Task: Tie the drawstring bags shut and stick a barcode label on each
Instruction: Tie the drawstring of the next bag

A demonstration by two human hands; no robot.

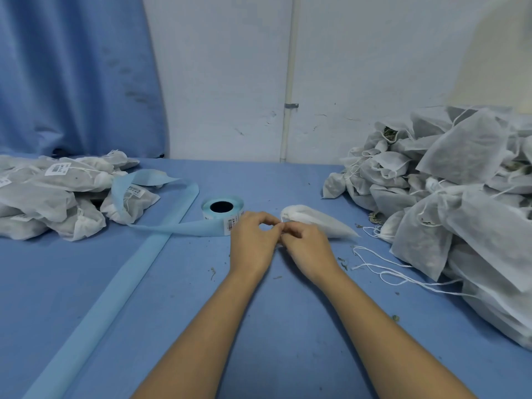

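A heap of labelled bags [57,194] lies at the left of the desk [201,312], with a blue backing strip [144,254] trailing from the label roll [221,208] at the centre. Just right of the roll, the left hand [253,243] and the right hand [308,249] meet, fingers curled, both pinching the neck of a white bag [313,220] lying on the desk. Loose strings [383,272] and a pile of untied bags [460,197] lie at the right.

Both bare forearms reach forward from the lower edge and converge, wrists straight. The left hand [253,243] lies palm down, its thumb and forefinger curved into a ring with the tips meeting. The right hand [309,250] sits just beside it, back up, fingers [291,229] curled, their tips touching the left's. Whatever they pinch is too small to tell
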